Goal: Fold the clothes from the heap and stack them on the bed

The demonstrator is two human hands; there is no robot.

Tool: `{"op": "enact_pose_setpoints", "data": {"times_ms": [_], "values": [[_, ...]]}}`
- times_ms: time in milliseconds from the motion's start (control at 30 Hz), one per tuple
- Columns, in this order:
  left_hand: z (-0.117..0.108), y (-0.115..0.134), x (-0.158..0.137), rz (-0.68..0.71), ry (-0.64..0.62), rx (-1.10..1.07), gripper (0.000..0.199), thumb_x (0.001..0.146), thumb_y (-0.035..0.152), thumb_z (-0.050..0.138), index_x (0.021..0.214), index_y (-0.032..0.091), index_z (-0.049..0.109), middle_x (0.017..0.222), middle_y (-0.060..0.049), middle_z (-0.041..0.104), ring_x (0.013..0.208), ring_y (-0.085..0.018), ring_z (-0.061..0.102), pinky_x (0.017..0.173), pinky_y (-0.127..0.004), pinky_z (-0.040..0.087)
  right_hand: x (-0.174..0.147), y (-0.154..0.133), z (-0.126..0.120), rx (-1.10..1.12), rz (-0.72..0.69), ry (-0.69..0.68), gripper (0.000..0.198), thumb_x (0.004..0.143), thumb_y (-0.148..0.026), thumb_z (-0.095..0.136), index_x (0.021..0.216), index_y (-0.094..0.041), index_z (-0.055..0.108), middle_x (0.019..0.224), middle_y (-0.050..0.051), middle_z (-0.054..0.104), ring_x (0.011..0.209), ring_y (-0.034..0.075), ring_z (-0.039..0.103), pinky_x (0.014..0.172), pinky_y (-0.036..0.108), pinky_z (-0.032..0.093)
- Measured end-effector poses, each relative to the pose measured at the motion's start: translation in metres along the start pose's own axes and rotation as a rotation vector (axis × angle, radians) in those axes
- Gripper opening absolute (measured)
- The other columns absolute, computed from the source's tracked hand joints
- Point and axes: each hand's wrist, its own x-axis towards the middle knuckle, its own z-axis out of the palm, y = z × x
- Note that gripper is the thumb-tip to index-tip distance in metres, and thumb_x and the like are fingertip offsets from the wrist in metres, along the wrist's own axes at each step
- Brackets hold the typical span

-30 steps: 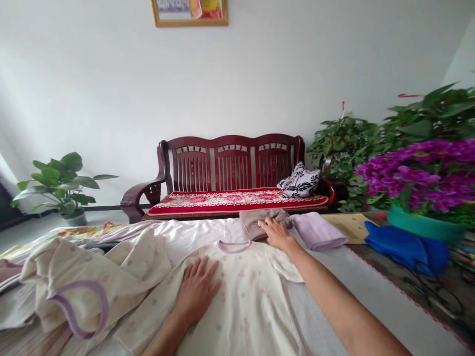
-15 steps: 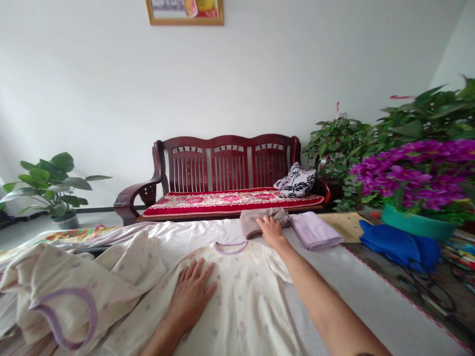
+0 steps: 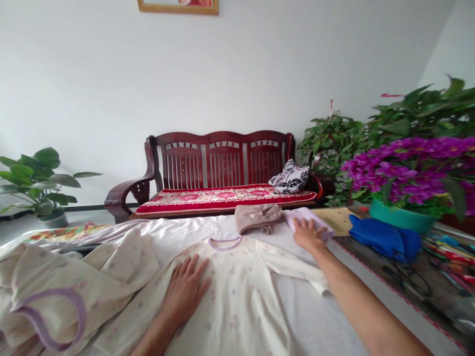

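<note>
The cream long-sleeved cotton top with small pastel motifs and a lilac neckband [image 3: 237,291] lies spread face-up on the smooth white sheet [image 3: 309,311], its neckline pointing away from the person. The left hand [image 3: 187,284] rests flat on the upper part of this top, close to where the left-side sleeve begins, fingers spread and grasping nothing. The right hand [image 3: 309,235] lies over the pale lilac, folded soft cloth [image 3: 297,212] beyond the top, fingers spread across its upper face rather than clenched; whether the thumb pinches any of the fabric, I cannot tell. The right-side sleeve stretches out with its cuff just beside the right forearm

Just left of the lilac cloth sits the taupe-brown, bundled fabric garment [image 3: 252,220]. At the left, the rumpled cream patterned garment with a curved lilac trim [image 3: 96,277] lies in loose folds, its edge meeting the left-side sleeve of the spread top. To the right, past the sheet's edge, are the bright blue, crumpled cloth [image 3: 384,237] and the turquoise rounded pot [image 3: 401,217] of vivid purple flowers [image 3: 408,170]. Behind stands the dark red, slatted wooden bench [image 3: 222,163] with 3 back panels and 1 black-and-white leaf-patterned fabric cushion [image 3: 291,177] at its right end
</note>
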Motion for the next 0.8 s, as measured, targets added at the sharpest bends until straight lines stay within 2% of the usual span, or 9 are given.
{"op": "enact_pose_setpoints", "data": {"times_ms": [167, 267, 367, 467, 567, 667, 733, 800], "values": [[0.001, -0.001, 0.0, -0.005, -0.008, -0.004, 0.054, 0.097, 0.05, 0.04, 0.148, 0.034, 0.047, 0.159, -0.006, 0.039, 0.147, -0.03, 0.034, 0.118, -0.048, 0.025, 0.006, 0.005, 0.017, -0.035, 0.019, 0.138, 0.059, 0.092, -0.013, 0.035, 0.148, -0.027, 0.044, 0.147, 0.019, 0.044, 0.141, 0.043, 0.026, 0.1, 0.079, 0.019], [-0.001, 0.001, -0.001, -0.007, -0.007, -0.007, 0.054, 0.097, 0.05, 0.041, 0.148, 0.034, 0.047, 0.159, -0.006, 0.039, 0.147, -0.03, 0.034, 0.119, -0.048, 0.024, 0.004, 0.002, 0.007, 0.014, 0.017, 0.131, 0.058, 0.091, -0.01, 0.035, 0.146, -0.024, 0.047, 0.144, 0.02, 0.048, 0.137, 0.041, 0.034, 0.103, 0.074, 0.022], [-0.005, 0.004, -0.001, -0.003, -0.005, -0.015, 0.054, 0.097, 0.049, 0.042, 0.148, 0.032, 0.048, 0.159, -0.007, 0.039, 0.147, -0.031, 0.033, 0.119, -0.048, 0.023, -0.008, -0.004, -0.016, 0.113, -0.034, 0.06, 0.051, 0.092, -0.015, 0.04, 0.141, -0.021, 0.052, 0.139, 0.021, 0.053, 0.132, 0.039, 0.043, 0.102, 0.065, 0.033], [-0.011, 0.005, -0.001, 0.0, 0.001, -0.033, 0.052, 0.097, 0.047, 0.043, 0.145, 0.028, 0.051, 0.157, -0.009, 0.043, 0.145, -0.032, 0.036, 0.119, -0.049, 0.025, -0.038, -0.02, -0.038, 0.166, -0.175, 0.008, 0.042, 0.096, -0.029, 0.043, 0.135, -0.024, 0.057, 0.131, 0.016, 0.061, 0.121, 0.031, 0.056, 0.098, 0.049, 0.042], [-0.017, 0.005, -0.007, 0.016, 0.011, -0.05, 0.045, 0.099, 0.037, 0.04, 0.138, 0.026, 0.058, 0.151, -0.008, 0.05, 0.142, -0.03, 0.041, 0.119, -0.05, 0.025, -0.091, -0.043, -0.046, 0.266, -0.445, 0.04, 0.045, 0.098, -0.033, 0.037, 0.138, -0.024, 0.055, 0.135, 0.013, 0.061, 0.122, 0.027, 0.057, 0.101, 0.04, 0.043], [-0.024, 0.005, -0.028, 0.107, 0.009, -0.055, 0.046, 0.099, 0.038, 0.042, 0.142, 0.027, 0.055, 0.153, -0.008, 0.048, 0.144, -0.031, 0.037, 0.121, -0.053, 0.021, -0.144, -0.059, -0.038, 0.289, -0.66, 0.089, 0.051, 0.098, -0.036, 0.038, 0.146, -0.024, 0.048, 0.149, 0.011, 0.052, 0.137, 0.025, 0.045, 0.113, 0.04, 0.033], [-0.028, 0.004, -0.047, 0.239, -0.03, -0.074, 0.054, 0.098, 0.046, 0.045, 0.149, 0.031, 0.045, 0.158, -0.007, 0.04, 0.148, -0.032, 0.03, 0.121, -0.054, 0.021, -0.167, -0.061, -0.027, 0.241, -0.71, 0.049, 0.052, 0.098, -0.039, 0.038, 0.147, -0.025, 0.047, 0.152, 0.009, 0.048, 0.142, 0.026, 0.039, 0.116, 0.044, 0.03], [-0.031, -0.001, -0.066, 0.37, -0.075, -0.097, 0.06, 0.097, 0.052, 0.046, 0.154, 0.036, 0.036, 0.162, -0.006, 0.033, 0.15, -0.032, 0.026, 0.121, -0.053, 0.021, -0.174, -0.055, -0.015, 0.191, -0.716, 0.034, 0.051, 0.098, -0.04, 0.038, 0.146, -0.026, 0.048, 0.154, 0.008, 0.046, 0.143, 0.027, 0.038, 0.116, 0.048, 0.03]]}}
